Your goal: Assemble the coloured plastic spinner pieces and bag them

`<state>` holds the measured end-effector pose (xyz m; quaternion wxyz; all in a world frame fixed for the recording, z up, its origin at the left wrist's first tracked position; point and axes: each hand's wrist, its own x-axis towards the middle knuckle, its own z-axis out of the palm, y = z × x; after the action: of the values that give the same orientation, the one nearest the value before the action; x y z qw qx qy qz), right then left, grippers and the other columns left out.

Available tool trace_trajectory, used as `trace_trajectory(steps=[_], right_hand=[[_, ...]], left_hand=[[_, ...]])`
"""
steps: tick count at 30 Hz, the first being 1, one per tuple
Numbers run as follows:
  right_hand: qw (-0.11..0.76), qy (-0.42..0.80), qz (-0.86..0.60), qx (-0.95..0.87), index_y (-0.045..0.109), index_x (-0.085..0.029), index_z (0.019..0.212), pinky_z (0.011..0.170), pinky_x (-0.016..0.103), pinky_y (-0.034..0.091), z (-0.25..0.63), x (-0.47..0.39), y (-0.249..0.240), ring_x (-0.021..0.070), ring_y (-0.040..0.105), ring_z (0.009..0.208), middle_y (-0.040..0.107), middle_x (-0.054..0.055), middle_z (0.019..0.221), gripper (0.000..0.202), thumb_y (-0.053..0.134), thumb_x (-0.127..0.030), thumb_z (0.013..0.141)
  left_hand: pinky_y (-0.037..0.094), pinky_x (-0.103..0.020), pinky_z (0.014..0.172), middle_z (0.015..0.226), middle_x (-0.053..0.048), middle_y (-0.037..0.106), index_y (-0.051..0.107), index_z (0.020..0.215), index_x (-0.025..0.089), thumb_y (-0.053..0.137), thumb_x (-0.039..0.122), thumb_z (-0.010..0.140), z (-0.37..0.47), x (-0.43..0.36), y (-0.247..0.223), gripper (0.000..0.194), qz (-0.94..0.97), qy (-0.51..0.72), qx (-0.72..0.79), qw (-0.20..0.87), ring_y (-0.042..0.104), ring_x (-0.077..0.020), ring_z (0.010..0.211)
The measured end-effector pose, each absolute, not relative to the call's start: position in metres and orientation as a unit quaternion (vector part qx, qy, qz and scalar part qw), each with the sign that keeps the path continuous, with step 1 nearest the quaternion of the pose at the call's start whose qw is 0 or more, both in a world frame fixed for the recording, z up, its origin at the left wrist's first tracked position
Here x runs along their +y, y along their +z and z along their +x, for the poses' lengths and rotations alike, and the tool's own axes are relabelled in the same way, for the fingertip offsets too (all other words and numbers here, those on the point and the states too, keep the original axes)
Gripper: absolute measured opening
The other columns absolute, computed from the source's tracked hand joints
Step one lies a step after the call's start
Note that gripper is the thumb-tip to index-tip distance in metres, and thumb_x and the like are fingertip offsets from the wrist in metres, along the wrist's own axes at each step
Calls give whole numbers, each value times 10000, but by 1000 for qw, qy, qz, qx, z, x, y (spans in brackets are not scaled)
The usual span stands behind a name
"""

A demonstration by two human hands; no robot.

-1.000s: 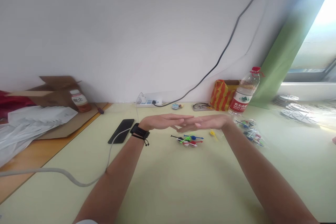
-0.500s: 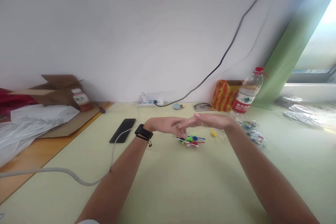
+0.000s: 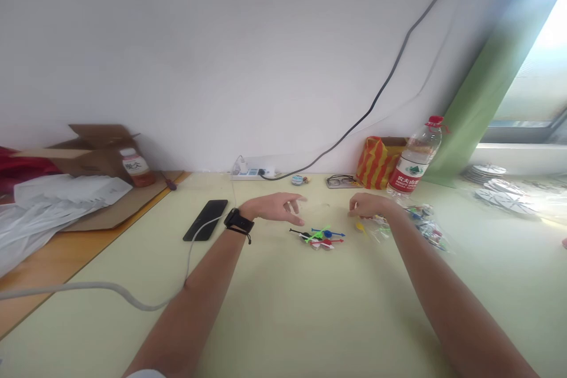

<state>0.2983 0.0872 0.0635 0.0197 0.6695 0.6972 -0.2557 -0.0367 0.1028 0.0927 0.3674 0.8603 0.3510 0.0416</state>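
Observation:
My left hand [image 3: 277,208] hovers above the table with thumb and fingers apart, holding nothing I can see. Below and right of it lies a small pile of plastic arrow-shaped pointers [image 3: 322,237] in black, green, blue, red and white. My right hand [image 3: 367,205] is closed, fingertips bent down toward the table; whatever is in them cannot be made out. Just under it sit a yellow pointer [image 3: 360,227] and a clear bag with small coloured pieces [image 3: 380,225], partly covered by the hand. A faint transparent film seems to lie between the hands.
A black phone [image 3: 206,220] and grey cable [image 3: 133,305] lie left. Behind are a power strip [image 3: 248,173], glasses [image 3: 340,181], a striped bag [image 3: 372,164] and a large water bottle [image 3: 411,165]. More bagged parts [image 3: 433,233] and stacked white discs [image 3: 505,194] stand right.
My hands, which were together on clear plastic film above the pointers, have drawn apart. The left moved slightly left and opened; the right came down near the yellow pointer, uncovering the pile.

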Motion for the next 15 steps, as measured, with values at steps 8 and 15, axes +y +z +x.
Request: trace_trajectory(steps=[8, 15], right_hand=[[8, -261, 647, 717, 675, -164, 748, 558, 246, 440, 291, 93, 59, 175, 641, 665, 723, 53, 771, 113, 645, -109, 653], [-96, -290, 601, 739, 638, -182, 831, 549, 225, 414, 299, 69, 99, 143, 585, 643, 666, 22, 738, 93, 631, -183, 738]], left_hand=[[469, -284, 823, 1254, -97, 669, 465, 1502, 259, 784, 621, 727, -39, 103, 95, 913, 861, 46, 351, 364, 666, -247, 1053], [471, -289, 818, 1247, -101, 679, 490, 1489, 259, 790, 617, 721, -42, 104, 96, 899, 862, 58, 346, 366, 673, -245, 1036]])
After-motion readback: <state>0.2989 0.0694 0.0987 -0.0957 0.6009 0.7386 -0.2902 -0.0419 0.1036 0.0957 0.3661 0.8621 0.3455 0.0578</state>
